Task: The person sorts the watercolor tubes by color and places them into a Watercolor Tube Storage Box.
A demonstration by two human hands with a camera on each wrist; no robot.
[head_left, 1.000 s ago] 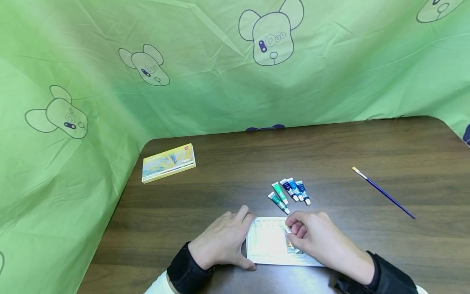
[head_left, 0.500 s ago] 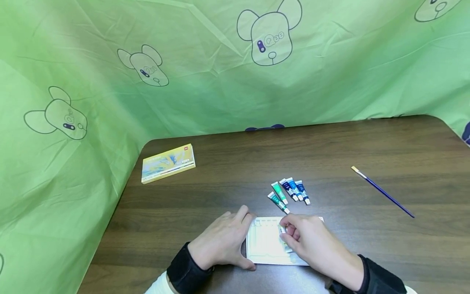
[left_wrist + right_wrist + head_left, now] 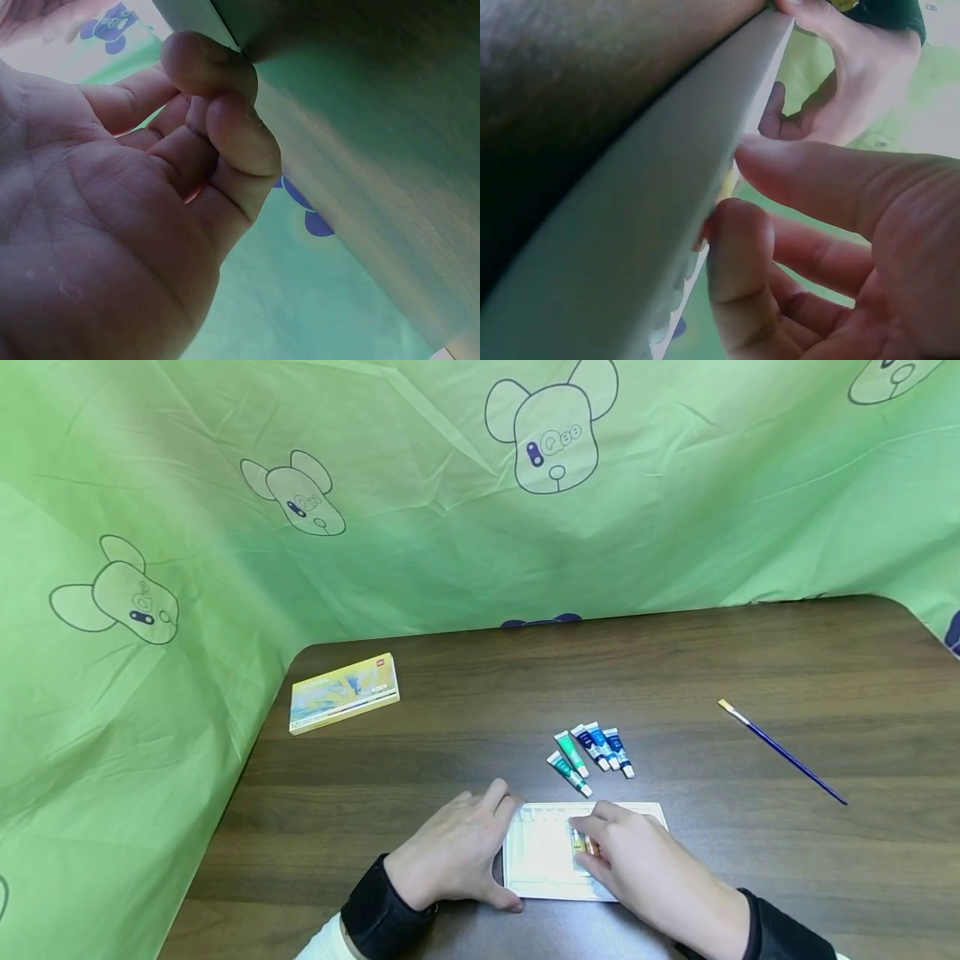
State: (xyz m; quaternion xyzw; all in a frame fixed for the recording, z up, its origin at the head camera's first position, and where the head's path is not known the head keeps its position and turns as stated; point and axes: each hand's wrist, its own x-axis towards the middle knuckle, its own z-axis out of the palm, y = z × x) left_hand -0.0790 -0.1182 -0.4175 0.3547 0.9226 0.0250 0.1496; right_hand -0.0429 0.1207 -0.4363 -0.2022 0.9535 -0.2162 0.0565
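Note:
A white tray (image 3: 536, 860) lies flat at the table's near side. My left hand (image 3: 462, 847) holds it at its left end, thumb at the near corner and fingers at the far one. In the left wrist view, bent fingertips (image 3: 206, 67) meet the tray's edge (image 3: 196, 22). My right hand (image 3: 637, 856) is over the middle of the tray, thumb and forefinger at the two ends of small paint tubes, a yellow one (image 3: 577, 841) and an orange one (image 3: 592, 846). The right wrist view shows these fingertips right at the tray's rim (image 3: 769, 82), the tubes mostly hidden.
Just beyond the tray lie two green paint tubes (image 3: 572, 754) and several blue ones (image 3: 600, 747). A blue-handled paintbrush (image 3: 783, 752) lies to the right. A yellow box (image 3: 344, 693) sits at the far left of the wooden table (image 3: 465, 718). Green printed cloth (image 3: 420, 552) hangs behind.
My right hand has shifted left over the tray with a tube and lowered slightly; yellow and orange tubes now show between its thumb and forefinger. The left hand has stayed in place.

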